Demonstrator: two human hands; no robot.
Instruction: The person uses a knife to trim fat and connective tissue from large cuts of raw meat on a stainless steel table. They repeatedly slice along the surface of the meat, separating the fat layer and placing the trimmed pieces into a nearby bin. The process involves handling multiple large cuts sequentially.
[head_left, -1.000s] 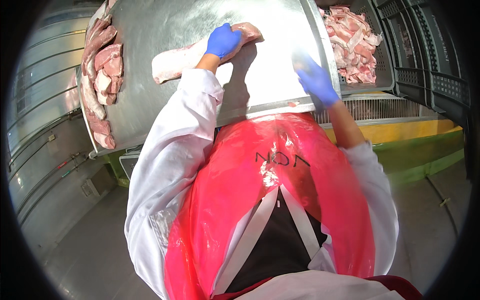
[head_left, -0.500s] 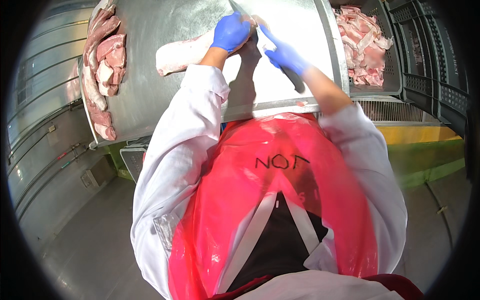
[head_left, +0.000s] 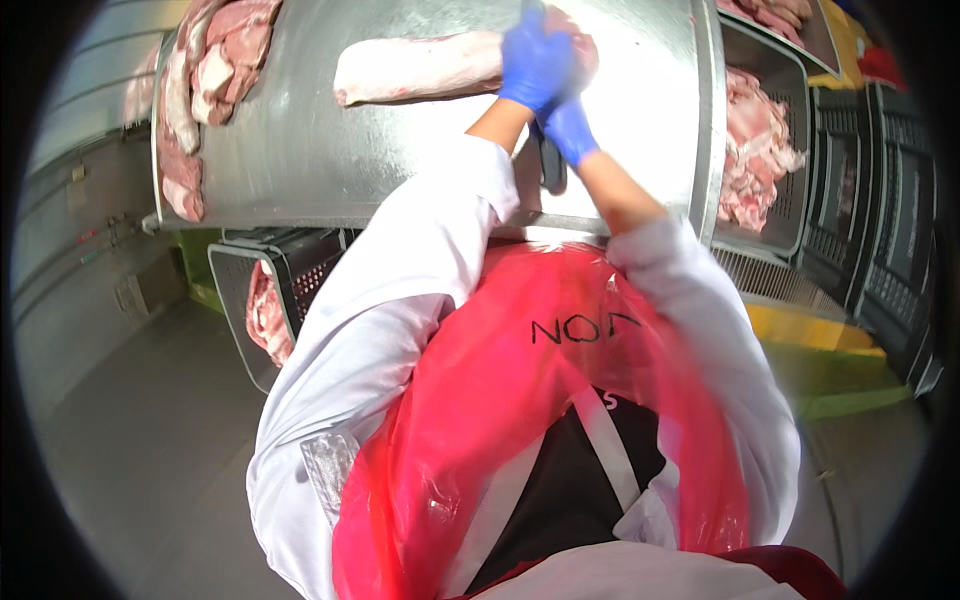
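My left hand (head_left: pixel 535 65), in a blue glove, is closed on the right part of a long pale meat piece (head_left: pixel 418 68) lying across the steel table (head_left: pixel 290 160); its fingertips are mostly hidden. My right hand (head_left: pixel 568 128), also gloved, is directly below and partly behind the left, closed on what looks like a black-handled knife (head_left: pixel 553 165). The handle sticks out toward me; the blade is largely hidden by both hands.
More meat pieces (head_left: pixel 225 70) line the table's left end. A crate of pale trimmings (head_left: pixel 755 150) stands at the right, with another meat container (head_left: pixel 775 10) behind and dark crates (head_left: pixel 880 200) beyond. A grey crate (head_left: pixel 268 310) holding meat sits below the table's left front.
My hands have come together at the meat's right end, the right moving leftward onto the knife. The view has shifted, bringing the lower left crate and rear right container into sight.
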